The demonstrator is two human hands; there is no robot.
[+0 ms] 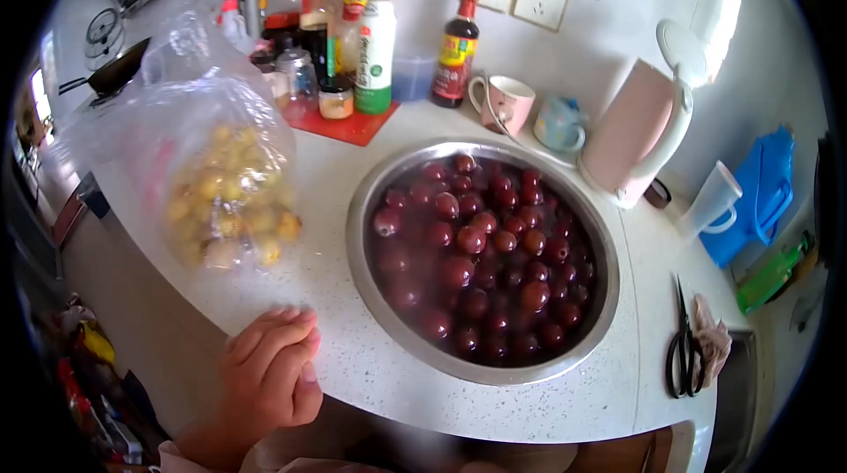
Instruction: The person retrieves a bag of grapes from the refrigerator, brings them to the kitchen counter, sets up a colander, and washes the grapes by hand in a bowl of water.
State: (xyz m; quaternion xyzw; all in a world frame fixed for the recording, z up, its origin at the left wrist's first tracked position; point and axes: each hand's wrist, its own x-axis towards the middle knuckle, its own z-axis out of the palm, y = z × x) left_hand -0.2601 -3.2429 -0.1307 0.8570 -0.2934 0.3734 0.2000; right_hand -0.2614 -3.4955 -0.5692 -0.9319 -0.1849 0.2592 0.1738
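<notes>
My left hand (272,369) is over the counter's front edge, palm down. Its fingers are pressed together and curled, with nothing visible in them. To its right stands a wide steel basin (363,289), where many round, dark red fruits like large grapes (471,239) sit in liquid. A hazy patch blurs the basin's left side. Beyond my hand, a clear plastic bag (163,111) lies on the counter with small yellow round fruits (231,199) inside. Hand and basin are apart. My right hand does not show.
Sauce bottles (375,49) and jars crowd a red board (357,127) at the back. A soy-sauce-like bottle (456,49), pink mug (510,101), and pink kettle (631,133) line the wall. Black scissors (682,354) lie at the right, beside the sink (737,385).
</notes>
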